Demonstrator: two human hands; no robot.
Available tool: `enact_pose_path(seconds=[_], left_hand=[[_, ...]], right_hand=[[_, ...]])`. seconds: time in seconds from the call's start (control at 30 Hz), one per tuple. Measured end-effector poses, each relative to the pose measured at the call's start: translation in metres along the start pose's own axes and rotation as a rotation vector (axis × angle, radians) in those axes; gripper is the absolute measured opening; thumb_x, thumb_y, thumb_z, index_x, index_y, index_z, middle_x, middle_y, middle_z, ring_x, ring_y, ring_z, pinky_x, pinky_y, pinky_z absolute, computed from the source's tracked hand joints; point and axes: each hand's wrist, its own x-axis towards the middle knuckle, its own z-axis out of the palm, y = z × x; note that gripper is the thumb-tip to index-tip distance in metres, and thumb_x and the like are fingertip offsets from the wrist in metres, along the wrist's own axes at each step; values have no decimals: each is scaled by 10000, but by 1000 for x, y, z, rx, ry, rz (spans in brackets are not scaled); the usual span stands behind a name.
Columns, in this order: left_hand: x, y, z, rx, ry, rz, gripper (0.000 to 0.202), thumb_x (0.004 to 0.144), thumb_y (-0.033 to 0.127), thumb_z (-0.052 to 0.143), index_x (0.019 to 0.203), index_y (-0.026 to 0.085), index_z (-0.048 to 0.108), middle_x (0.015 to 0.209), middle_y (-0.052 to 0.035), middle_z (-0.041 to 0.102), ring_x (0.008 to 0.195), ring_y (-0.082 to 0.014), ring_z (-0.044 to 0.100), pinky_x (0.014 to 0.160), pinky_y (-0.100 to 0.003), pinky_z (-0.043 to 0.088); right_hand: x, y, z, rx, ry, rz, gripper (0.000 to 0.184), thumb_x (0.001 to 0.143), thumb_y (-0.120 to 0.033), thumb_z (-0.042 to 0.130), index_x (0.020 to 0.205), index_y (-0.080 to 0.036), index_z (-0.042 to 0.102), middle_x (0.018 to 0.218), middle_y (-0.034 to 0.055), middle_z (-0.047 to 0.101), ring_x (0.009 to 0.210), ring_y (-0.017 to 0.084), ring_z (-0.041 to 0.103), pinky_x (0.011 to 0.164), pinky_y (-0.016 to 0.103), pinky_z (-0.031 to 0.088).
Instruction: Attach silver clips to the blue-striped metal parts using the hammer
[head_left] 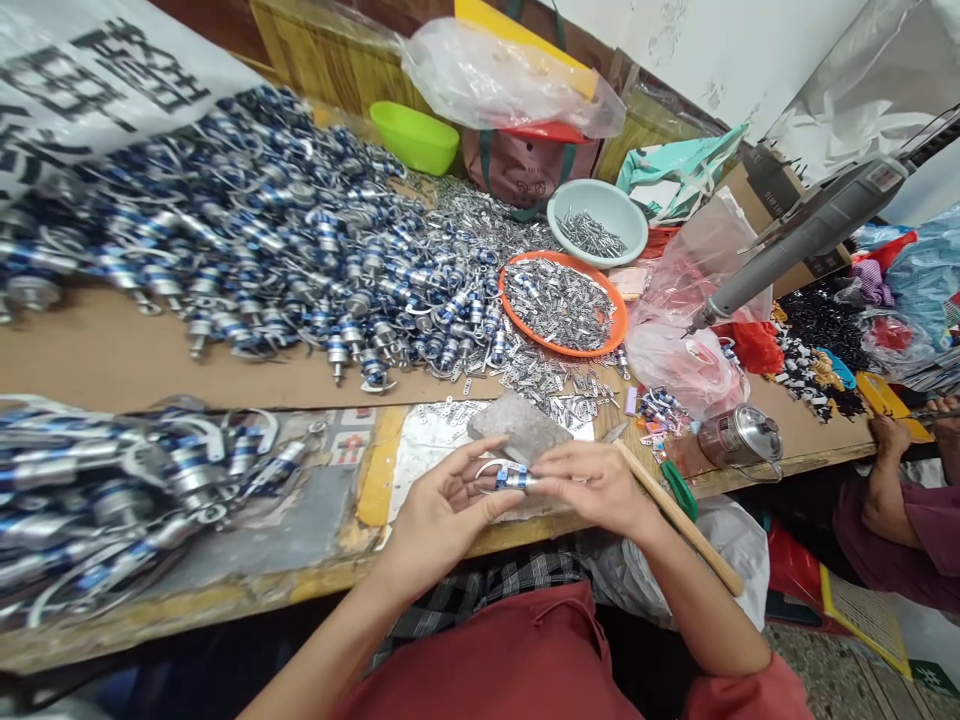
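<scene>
Between my two hands, low over the front of the bench, is a small blue and silver metal fitting (512, 476) with a white curved strip. My left hand (454, 500) has its fingers curled round the strip and the blue end. At the other end, my right hand (589, 482) pinches the fitting's silver tip with thumb and fingers; that tip is mostly covered. Just behind the fingers lies a grey stone block (517, 425). A wooden-handled tool (679, 520) rests beside my right wrist, its head partly hidden.
A large heap of similar fittings (285, 230) fills the back left, more (150, 500) the front left. An orange tray (619, 325) holds small metal plates; a pale bowl (559, 205) holds pins. A grey electric screwdriver (810, 235) hangs at right, near a lidded metal cup (739, 437). Another person's hand (892, 440) is far right.
</scene>
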Motion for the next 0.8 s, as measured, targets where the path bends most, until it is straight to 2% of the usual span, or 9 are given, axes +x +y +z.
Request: enact_pose_path(seconds=[0.1, 0.17, 0.23, 0.3, 0.4, 0.53, 0.63, 0.8], left_hand=[[8, -4, -3, -7, -49, -4, 654, 574, 296, 753, 1146, 175, 461, 819, -22, 658, 811, -172, 626, 771, -289, 501], [13, -6, -5, -25, -64, -15, 689, 566, 295, 763, 1158, 184, 427, 793, -15, 648, 790, -171, 633, 740, -280, 504], [17, -7, -6, -61, -81, -31, 708, 562, 286, 770, 1160, 194, 402, 781, -4, 639, 768, -167, 641, 716, -270, 507], [18, -6, -8, -96, -95, -45, 716, 558, 262, 777, 1154, 204, 383, 774, 10, 629, 749, -156, 644, 704, -259, 510], [18, -3, -9, -125, -97, -56, 709, 551, 231, 783, 1134, 209, 380, 781, 16, 631, 729, -139, 643, 689, -242, 514], [18, -2, -11, -132, -111, -59, 689, 560, 221, 781, 1124, 208, 385, 791, 7, 652, 746, -135, 643, 700, -235, 517], [18, -2, -11, -137, -115, -62, 682, 556, 217, 783, 1114, 204, 390, 790, 4, 661, 755, -137, 646, 704, -232, 519], [17, 0, -9, -142, -100, -59, 682, 545, 223, 786, 1102, 200, 394, 765, 11, 662, 738, -143, 656, 700, -234, 523]], right_hand=[[24, 30, -11, -431, -23, 47, 182, 839, -139, 519, 892, -185, 687, 917, 45, 696, 873, 152, 624, 802, 267, 485], [39, 50, -13, -759, -186, 90, 245, 823, -49, 474, 903, -166, 673, 909, 68, 688, 881, 178, 602, 781, 291, 458], [49, 63, -9, -901, -322, 97, 252, 806, -13, 454, 855, -139, 667, 831, 90, 679, 824, 198, 590, 718, 300, 436], [51, 67, -4, -913, -369, 77, 239, 810, -13, 440, 833, -116, 654, 785, 108, 660, 785, 205, 571, 678, 300, 409], [45, 64, -1, -934, -417, 51, 246, 840, -30, 403, 905, -104, 628, 850, 126, 642, 818, 208, 543, 685, 301, 378], [30, 60, -4, -927, -462, 52, 241, 872, -79, 392, 939, -134, 617, 905, 102, 635, 842, 202, 526, 702, 295, 359], [27, 63, -6, -918, -449, 103, 234, 859, -80, 414, 928, -167, 619, 840, 74, 629, 803, 194, 526, 668, 282, 352], [39, 67, -2, -874, -383, 165, 260, 798, -28, 433, 935, -162, 609, 841, 83, 602, 782, 193, 528, 645, 270, 359]])
